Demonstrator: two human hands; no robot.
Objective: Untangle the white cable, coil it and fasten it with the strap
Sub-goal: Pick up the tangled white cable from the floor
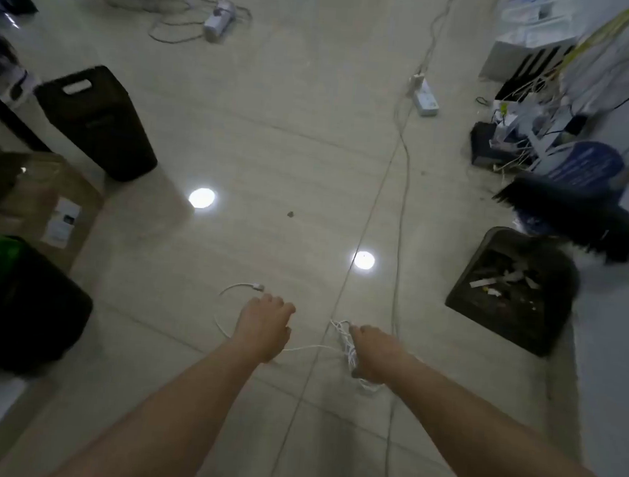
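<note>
A thin white cable [223, 299] hangs between my two hands above the tiled floor. Its free end with a small white plug [255, 287] loops out to the left of my left hand [264, 326], whose fingers are closed around the cable. From there the cable runs right to a tangled bundle [346, 343] held in my right hand [376, 350]. More loops of the bundle hang below that hand. No strap can be made out.
A black bin [97, 122] and cardboard box [40, 200] stand left, a dark container [21, 311] nearer. A dustpan with litter [514, 289] and a broom [575, 212] lie right. Grey cords [403, 177] and a power strip [425, 97] run across the floor.
</note>
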